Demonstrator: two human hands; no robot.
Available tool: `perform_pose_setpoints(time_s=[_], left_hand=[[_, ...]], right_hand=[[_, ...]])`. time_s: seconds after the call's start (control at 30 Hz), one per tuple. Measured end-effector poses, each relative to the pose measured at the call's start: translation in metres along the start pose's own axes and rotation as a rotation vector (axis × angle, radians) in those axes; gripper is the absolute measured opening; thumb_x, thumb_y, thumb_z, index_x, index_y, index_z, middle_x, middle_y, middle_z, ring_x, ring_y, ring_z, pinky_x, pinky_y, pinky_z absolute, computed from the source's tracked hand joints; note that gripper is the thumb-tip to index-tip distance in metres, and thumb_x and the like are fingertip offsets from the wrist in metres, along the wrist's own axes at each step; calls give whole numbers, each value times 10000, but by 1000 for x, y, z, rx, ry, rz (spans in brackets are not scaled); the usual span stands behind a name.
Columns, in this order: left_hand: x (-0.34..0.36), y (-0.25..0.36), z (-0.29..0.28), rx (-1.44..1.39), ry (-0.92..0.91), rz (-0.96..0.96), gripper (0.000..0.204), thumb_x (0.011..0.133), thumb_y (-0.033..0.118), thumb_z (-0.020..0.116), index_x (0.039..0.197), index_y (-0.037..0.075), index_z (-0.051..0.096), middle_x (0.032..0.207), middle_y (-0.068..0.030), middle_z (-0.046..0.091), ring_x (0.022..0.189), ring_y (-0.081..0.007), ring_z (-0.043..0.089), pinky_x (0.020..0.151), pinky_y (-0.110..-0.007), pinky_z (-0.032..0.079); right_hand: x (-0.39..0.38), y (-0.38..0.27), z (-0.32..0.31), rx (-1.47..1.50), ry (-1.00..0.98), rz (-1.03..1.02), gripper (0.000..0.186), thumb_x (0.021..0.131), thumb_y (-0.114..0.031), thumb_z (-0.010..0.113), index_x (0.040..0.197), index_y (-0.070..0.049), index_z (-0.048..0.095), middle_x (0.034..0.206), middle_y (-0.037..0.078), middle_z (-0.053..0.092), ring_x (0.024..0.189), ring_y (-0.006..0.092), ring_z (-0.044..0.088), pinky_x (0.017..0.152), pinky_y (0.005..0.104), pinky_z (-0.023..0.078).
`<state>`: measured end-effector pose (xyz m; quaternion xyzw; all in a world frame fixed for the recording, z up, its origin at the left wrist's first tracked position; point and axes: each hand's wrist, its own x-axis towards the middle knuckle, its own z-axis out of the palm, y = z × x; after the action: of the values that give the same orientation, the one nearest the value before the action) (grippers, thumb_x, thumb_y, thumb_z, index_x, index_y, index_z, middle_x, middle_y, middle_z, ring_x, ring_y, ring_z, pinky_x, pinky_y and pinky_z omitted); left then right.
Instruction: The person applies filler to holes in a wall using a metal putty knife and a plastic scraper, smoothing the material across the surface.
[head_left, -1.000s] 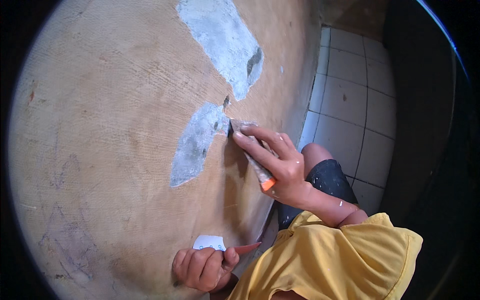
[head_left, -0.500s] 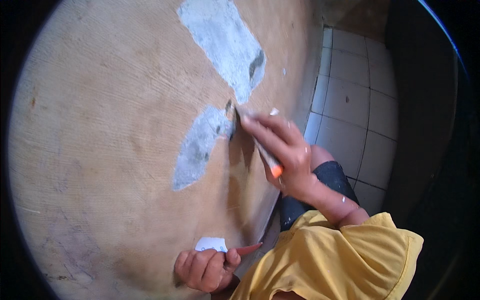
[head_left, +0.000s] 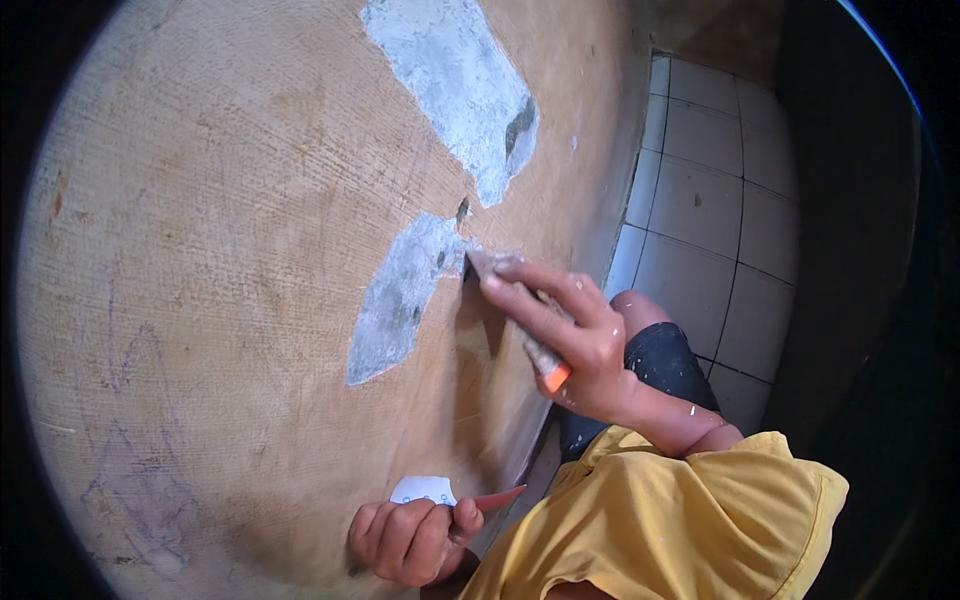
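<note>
My right hand (head_left: 580, 340) is closed around a scraper (head_left: 548, 360) with a worn, paint-smeared handle ending in orange. Its blade edge meets the beige wall (head_left: 250, 250) at the right end of the lower grey-white bare patch (head_left: 390, 300). A small dark chip (head_left: 462, 210) in the surface lies just above the blade. Low in the picture, my left hand (head_left: 412, 540) is closed on a piece of sandpaper (head_left: 424, 489), white with blue print on one face and reddish on the other. That hand rests by the wall, and its fingers hide much of the sheet.
A larger bare patch (head_left: 450, 90) with a dark spot spreads higher on the wall. Faint purple scribbles (head_left: 140, 450) mark its lower left. White floor tiles (head_left: 695, 200) run along the wall's right side. My bent knee (head_left: 640, 312) is close to my right forearm.
My right hand and the scraper have shifted down a little, the blade moving from beside the dark chip to below it. My left hand stays in place.
</note>
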<state>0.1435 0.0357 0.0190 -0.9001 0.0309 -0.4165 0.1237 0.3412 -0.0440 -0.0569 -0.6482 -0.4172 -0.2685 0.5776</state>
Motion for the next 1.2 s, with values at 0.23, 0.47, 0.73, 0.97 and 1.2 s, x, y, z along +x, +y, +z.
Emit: perform_pose_setpoints(time_s=[0.23,0.47,0.73,0.97,1.2], left_hand=[[1,2,-2,21,-28,-47,324,774,240,668,538,121,483,516,15,470,385,-134,406,418,-268,264],[-4,5,-3,-30,15,-58,332,781,224,642,525,79,489,469,-22,431,387,-187,383,393,-303,248],[12,2,0,29,18,-61,335,778,238,657,523,106,485,483,-1,433,379,-160,396,404,-283,255],[8,2,-5,-10,13,-79,349,773,226,656,513,83,473,467,-26,423,387,-206,389,403,-319,256],[19,5,-5,-12,19,-72,361,772,224,653,497,84,464,469,-27,417,377,-207,372,395,-317,245]], right_hand=[[8,5,1,-5,18,-8,543,627,-70,700,1159,-163,637,1048,62,631,729,224,594,597,283,472],[-1,-6,2,-15,10,9,537,622,-72,697,1148,-163,643,1044,56,632,735,212,598,599,273,477],[14,-3,1,8,24,3,538,619,-86,697,1147,-169,643,1055,61,628,732,224,598,609,290,490],[13,-5,-2,6,6,7,552,614,-73,700,1154,-171,639,1039,57,628,711,223,587,600,296,490],[23,-4,-7,32,-9,46,565,643,-48,684,1191,-164,612,1059,87,614,793,270,613,638,330,502]])
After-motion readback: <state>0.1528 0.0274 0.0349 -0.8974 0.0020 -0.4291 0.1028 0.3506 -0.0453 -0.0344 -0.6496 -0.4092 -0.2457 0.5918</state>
